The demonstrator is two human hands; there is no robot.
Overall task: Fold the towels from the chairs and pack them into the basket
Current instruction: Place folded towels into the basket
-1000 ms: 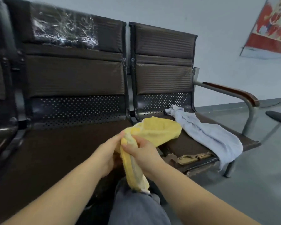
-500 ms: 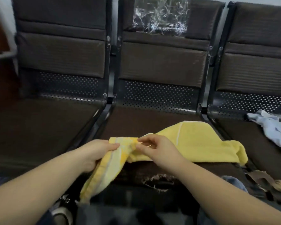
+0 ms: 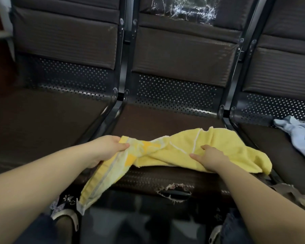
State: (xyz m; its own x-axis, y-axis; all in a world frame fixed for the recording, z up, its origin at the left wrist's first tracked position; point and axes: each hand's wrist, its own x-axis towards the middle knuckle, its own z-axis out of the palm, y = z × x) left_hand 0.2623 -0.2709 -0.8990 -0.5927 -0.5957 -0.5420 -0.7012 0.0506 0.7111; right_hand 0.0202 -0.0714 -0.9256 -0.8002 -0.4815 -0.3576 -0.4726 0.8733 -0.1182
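Both busy: left hand (image 3: pixel 106 150) pinches yellow towel (image 3: pixel 217 148); right hand (image 3: pixel 209 158) flat, fingers spread, atop it.

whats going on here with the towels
A person is spreading a yellow towel over the middle seat of a row of dark chairs. The left hand grips one end, with a length hanging off the seat's front edge; the right hand rests flat on the towel, pressing it to the seat. It is crumpled, not yet folded. A pale blue towel lies bunched on the seat to the right. No basket is in view.
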